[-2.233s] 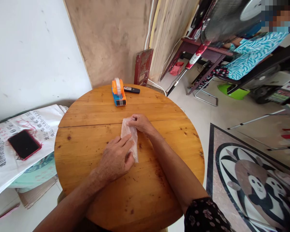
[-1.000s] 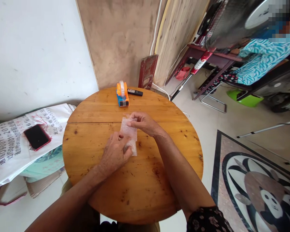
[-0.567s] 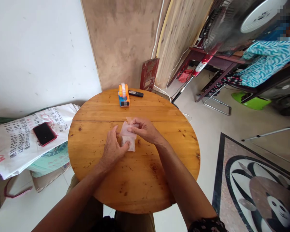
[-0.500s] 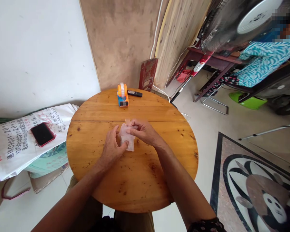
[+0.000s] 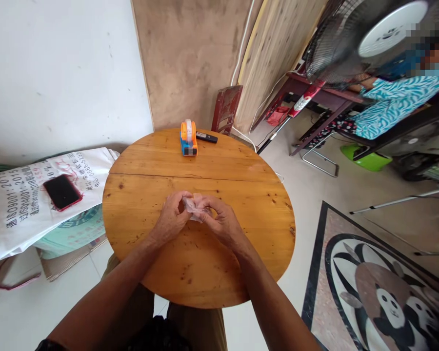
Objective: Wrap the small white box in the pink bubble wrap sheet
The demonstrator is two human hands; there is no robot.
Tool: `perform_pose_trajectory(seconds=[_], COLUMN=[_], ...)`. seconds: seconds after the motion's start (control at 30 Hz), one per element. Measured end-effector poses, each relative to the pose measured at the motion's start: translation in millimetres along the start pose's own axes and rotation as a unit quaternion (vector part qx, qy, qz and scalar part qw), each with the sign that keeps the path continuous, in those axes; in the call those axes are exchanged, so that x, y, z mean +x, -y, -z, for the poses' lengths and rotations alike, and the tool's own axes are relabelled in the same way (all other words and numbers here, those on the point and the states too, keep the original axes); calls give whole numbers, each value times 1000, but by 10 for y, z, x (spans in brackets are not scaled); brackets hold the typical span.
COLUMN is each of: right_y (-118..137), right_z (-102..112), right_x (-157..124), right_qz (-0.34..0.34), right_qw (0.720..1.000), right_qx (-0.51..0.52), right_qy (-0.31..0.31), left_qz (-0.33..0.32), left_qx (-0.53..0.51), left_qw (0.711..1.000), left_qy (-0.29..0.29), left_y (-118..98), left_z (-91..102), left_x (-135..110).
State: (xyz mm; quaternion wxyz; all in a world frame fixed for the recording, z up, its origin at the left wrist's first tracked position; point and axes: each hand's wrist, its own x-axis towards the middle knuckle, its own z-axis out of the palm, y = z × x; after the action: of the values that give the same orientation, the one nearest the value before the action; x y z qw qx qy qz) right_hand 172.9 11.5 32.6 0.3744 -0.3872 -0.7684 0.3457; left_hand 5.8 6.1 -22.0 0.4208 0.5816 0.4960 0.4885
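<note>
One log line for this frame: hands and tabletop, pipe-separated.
left hand: holds translucent wrap | right hand: holds same wrap | round table: tape dispenser at far side, black remote beside it

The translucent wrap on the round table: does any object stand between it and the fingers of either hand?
Nothing visible does. The left hand and the right hand both hold the translucent wrap directly. The tape dispenser and the dark handheld device lie beyond it, near the far edge of the table.
</note>
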Motion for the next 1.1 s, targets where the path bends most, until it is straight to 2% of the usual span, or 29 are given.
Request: perform_pose_trajectory(seconds=[0.2, 0.33, 0.47, 0.63, 0.73, 0.83, 1.1], right_y=[-73, -76, -82, -162, -215, -238, -243], right_z=[-60, -86, -113, -168, -193, -203, -200], right_x=[-94, -124, -156, -204, -213, -214, -214], right_qz=[55, 78, 98, 135, 179, 194, 170], right_qw=[997, 993, 988, 980, 972, 969, 975], right_qx=[-52, -81, -119, -144, -144, -147, -139], right_qy=[-17, -21, -21, -26, -39, -45, -37], left_qz=[-20, -25, -53, -110, -135, -154, -188], left_qx=[15, 20, 42, 166, 247, 289, 236], left_qw=[1000, 998, 992, 970, 949, 934, 945], left_qy=[-6, 53, 103, 135, 140, 142, 127], left_y=[-35, -88, -91, -53, -47, -25, 102], left_z=[18, 93, 252, 395, 389, 348, 267], left_x=[3, 13, -32, -141, -160, -115, 58])
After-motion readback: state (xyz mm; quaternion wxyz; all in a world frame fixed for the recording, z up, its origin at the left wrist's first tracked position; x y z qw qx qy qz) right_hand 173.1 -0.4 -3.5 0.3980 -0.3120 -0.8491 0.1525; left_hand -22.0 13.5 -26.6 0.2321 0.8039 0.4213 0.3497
